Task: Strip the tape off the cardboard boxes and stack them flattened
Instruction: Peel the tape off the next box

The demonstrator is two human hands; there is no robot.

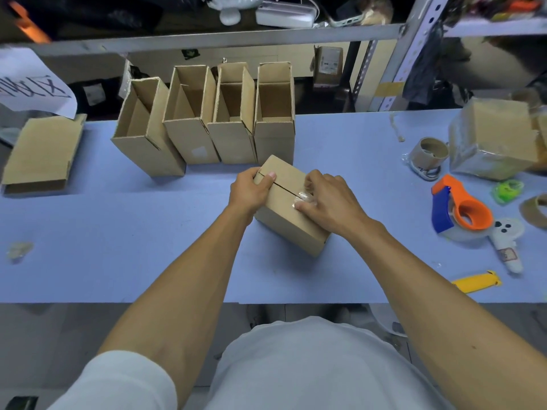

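A closed cardboard box [284, 202] stands on the blue table [118, 232] in front of me, its top flaps meeting in a slit. My left hand [250, 189] grips the box's left end, thumb on top. My right hand [328, 199] pinches a crumpled piece of clear tape [303, 198] at the right end of the slit. Behind stand several open, empty cardboard boxes [204, 119] in a row. A flattened box [44, 152] lies at the far left.
At the right lie an orange-and-blue tape dispenser [460, 208], a yellow cutter [476, 281], empty tape cores [429, 152] and a tape-wrapped box [494, 140]. A tape scrap [19, 250] lies at the left. Metal shelving [207, 39] runs behind the table.
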